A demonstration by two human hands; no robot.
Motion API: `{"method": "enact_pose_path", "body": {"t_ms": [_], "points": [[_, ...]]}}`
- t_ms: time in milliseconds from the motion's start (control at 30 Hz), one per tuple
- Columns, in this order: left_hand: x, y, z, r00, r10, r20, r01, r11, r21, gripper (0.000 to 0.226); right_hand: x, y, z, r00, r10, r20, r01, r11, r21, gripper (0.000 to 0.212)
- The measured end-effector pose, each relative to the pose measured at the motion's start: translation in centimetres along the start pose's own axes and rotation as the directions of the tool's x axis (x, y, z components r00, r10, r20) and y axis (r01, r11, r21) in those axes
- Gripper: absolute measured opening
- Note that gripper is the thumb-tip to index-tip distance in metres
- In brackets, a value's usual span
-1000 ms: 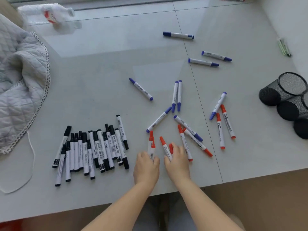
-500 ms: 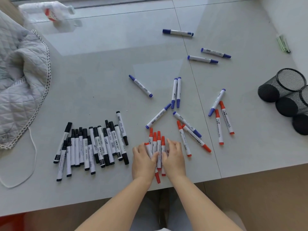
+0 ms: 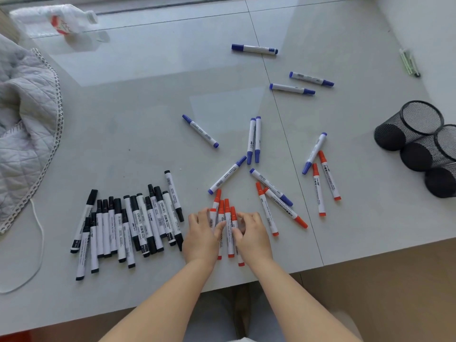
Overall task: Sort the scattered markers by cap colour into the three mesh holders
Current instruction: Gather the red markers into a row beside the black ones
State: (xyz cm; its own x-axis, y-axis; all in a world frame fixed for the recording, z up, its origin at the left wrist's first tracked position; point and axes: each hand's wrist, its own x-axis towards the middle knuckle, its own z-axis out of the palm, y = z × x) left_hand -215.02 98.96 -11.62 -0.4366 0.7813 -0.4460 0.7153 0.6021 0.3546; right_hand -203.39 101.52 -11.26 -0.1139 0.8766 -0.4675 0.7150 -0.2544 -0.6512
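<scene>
Several red-capped markers (image 3: pixel 227 213) lie side by side near the table's front edge, caps pointing away from me. My left hand (image 3: pixel 203 234) presses on their left side and my right hand (image 3: pixel 251 234) on their right, fingers curled around the bunch. Two more red markers (image 3: pixel 274 208) lie just to the right, another red pair (image 3: pixel 323 186) further right. A row of black-capped markers (image 3: pixel 130 223) rests to the left. Blue-capped markers (image 3: pixel 254 139) are scattered across the middle and far part. Three black mesh holders (image 3: pixel 419 144) lie on their sides at the right edge.
A grey quilted cloth (image 3: pixel 24 119) with a white cord covers the left side. A clear plastic bottle (image 3: pixel 61 21) lies at the far left. Thin green pens (image 3: pixel 408 61) lie at the far right. The table's front edge (image 3: pixel 370 253) runs close below the hands.
Both hands have drawn the loose red markers together into one parallel bunch and now clasp it from both sides.
</scene>
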Motion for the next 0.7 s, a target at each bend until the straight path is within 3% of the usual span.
{"method": "enact_pose_path", "body": {"t_ms": [133, 233, 433, 567, 700], "points": [[0.2, 0.9, -0.2, 1.000, 0.013, -0.014, -0.012, 0.999, 0.040, 0.061, 0.3, -0.1, -1.0, 0.999, 0.024, 0.035, -0.023, 0.999, -0.031, 0.033], [0.1, 2.2, -1.0, 0.989, 0.102, -0.110, -0.100, 0.995, 0.024, 0.056, 0.7, -0.3, -2.5, 0.999, 0.024, 0.023, -0.023, 1.000, -0.019, 0.031], [4.1, 10.0, -4.1, 0.925, 0.291, -0.243, -0.330, 0.934, -0.139, 0.035, 4.6, -1.5, -9.6, 0.989, 0.029, -0.147, -0.009, 0.991, 0.135, 0.021], [8.6, 17.0, -4.8, 0.895, 0.382, -0.230, -0.417, 0.900, -0.129, 0.035, 9.5, -1.0, -17.3, 0.965, 0.032, -0.259, 0.015, 0.984, 0.178, 0.016], [10.2, 21.2, -2.4, 0.927, 0.341, -0.155, -0.359, 0.927, -0.109, 0.032, 13.1, 2.1, -22.7, 0.963, 0.063, -0.264, -0.042, 0.996, 0.083, 0.016]]}}
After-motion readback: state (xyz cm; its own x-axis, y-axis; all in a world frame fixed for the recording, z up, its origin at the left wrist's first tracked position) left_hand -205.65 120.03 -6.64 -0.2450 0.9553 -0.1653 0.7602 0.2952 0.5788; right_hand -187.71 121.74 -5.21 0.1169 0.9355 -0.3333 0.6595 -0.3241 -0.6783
